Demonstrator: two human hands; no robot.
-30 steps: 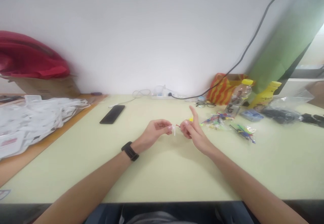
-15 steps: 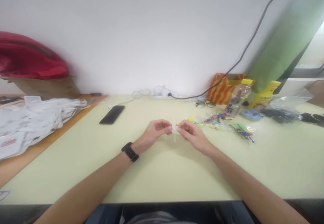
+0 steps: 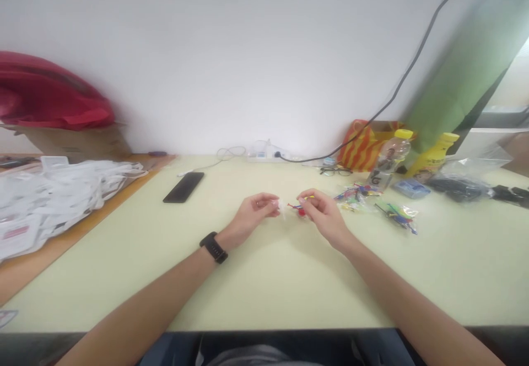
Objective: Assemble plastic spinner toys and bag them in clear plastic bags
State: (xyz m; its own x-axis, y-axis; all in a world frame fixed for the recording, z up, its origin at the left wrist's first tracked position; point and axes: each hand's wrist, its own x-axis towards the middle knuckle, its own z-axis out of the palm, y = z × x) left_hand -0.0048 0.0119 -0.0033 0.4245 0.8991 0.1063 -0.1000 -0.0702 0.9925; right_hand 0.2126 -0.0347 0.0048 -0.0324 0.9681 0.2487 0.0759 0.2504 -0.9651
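My left hand, a dark watch on its wrist, pinches a small white, partly see-through plastic piece between thumb and fingertips. A thin white stick, blurred, hangs down from that piece. Just to the right, my right hand has its thumb and fingers closed together, and what they hold, if anything, cannot be made out. By its fingertips are small red, blue and yellow plastic parts; whether the fingers touch them is unclear. A gap separates the two hands.
Clear bags of colourful parts and another bag lie to the right, near a clear bottle, a yellow bottle and glasses. A black phone and white bags are leftward.
My right hand has moved slightly right, away from the white piece, uncovering red and blue parts. My left hand, still pinching the white piece, has shifted slightly left.
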